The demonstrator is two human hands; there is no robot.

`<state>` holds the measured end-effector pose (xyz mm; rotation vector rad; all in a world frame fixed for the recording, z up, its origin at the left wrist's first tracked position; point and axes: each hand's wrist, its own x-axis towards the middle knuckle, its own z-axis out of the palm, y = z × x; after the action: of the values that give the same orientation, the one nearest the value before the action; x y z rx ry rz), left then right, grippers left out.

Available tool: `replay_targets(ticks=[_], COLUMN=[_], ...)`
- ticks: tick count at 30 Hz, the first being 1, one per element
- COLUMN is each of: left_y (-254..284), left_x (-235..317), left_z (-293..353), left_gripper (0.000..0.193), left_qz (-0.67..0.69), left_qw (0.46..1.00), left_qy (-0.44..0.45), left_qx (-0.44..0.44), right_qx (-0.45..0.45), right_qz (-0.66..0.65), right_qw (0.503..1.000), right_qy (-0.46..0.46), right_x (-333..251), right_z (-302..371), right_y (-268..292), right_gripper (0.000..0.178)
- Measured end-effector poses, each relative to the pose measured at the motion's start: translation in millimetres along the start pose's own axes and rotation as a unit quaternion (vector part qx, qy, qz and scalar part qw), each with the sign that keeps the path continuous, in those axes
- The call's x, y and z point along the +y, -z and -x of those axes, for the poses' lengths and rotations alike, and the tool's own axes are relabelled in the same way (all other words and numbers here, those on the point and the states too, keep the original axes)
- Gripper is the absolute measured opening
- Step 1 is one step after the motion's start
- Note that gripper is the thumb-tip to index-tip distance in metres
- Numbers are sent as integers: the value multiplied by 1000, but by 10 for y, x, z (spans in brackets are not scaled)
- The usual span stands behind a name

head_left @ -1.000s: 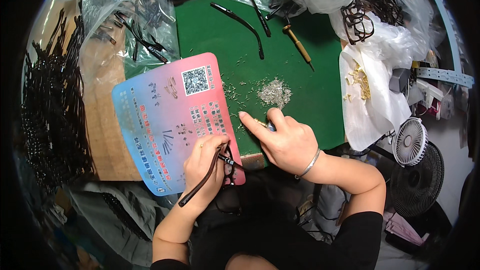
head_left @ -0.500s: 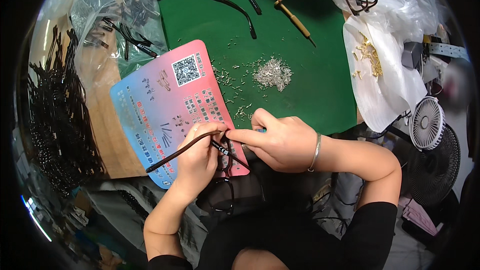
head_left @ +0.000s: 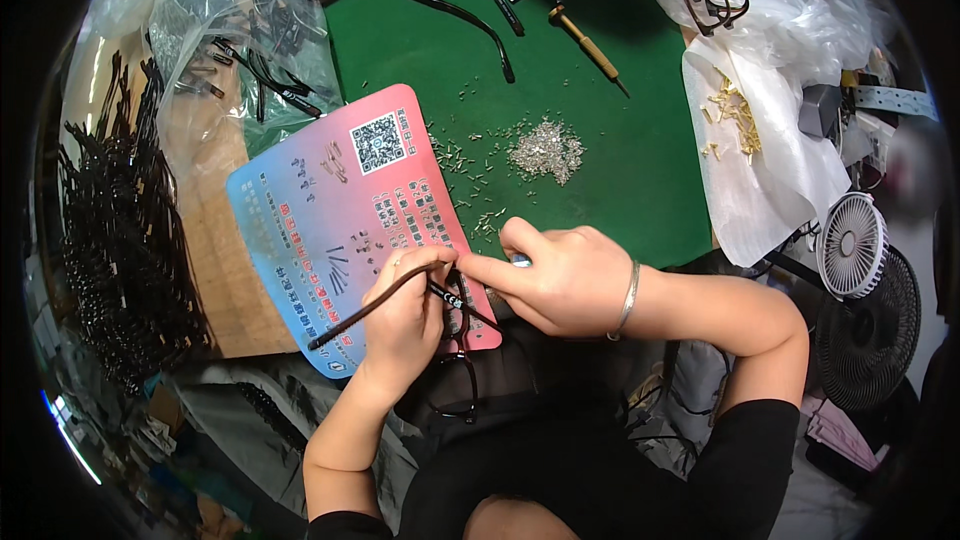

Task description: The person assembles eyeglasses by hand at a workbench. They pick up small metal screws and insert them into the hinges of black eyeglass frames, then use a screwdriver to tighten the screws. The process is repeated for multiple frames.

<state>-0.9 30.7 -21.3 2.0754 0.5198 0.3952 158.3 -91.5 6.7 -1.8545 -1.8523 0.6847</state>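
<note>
My left hand (head_left: 403, 325) is closed on a pair of dark eyeglasses; a brown-black temple arm (head_left: 362, 316) sticks out to the left of it. The eyeglass frame (head_left: 471, 390) hangs below the fingers, against my dark clothing. My right hand (head_left: 572, 285) is curled, its forefinger stretched to the left fingertips at the hinge end. A small bluish tip (head_left: 520, 260) shows in its grip; the rest is hidden. Both hands are over the lower edge of a pink and blue printed mat (head_left: 270, 230) holding a few small screws and pins.
On the green mat (head_left: 630, 190) lie a pile of silver screws (head_left: 547, 152), a brass-handled screwdriver (head_left: 585, 42) and loose temple arms (head_left: 460, 15). Gold parts (head_left: 735, 118) rest on white wrap at right. Many dark temples (head_left: 125, 240) lie left. Beside the table stands a fan (head_left: 853, 243).
My left hand and the eyeglasses have shifted slightly to the right. The right hand has hardly moved; a little more of the bluish tip shows in it.
</note>
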Motion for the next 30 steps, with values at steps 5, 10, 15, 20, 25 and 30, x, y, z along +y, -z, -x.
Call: replay_targets(ticks=[5,10,15,20,25,30], left_y=[-21,-30,-35,-56,-18,-32], left_x=[-15,29,36,31,58,-17], left_z=[-36,-45,-46,-52,-95,-471], left_gripper=[37,33,22,20,21,35], left_qz=[-28,-29,-44,-43,-47,-74], left_qw=[999,999,997,996,994,982], left_qy=[-39,-38,-36,-39,-40,-41], left_qx=[14,27,43,61,89,171], right_qx=[28,8,1,13,60,57], right_qz=[112,89,77,97,108,127], right_qw=[991,994,994,992,992,989], right_qy=[74,70,76,82,39,-40], right_x=[102,109,117,119,58,36], right_z=[-67,-89,-125,-119,-6,51], right_y=[1,0,1,-1,64,86], right_gripper=[35,35,35,35,41,39])
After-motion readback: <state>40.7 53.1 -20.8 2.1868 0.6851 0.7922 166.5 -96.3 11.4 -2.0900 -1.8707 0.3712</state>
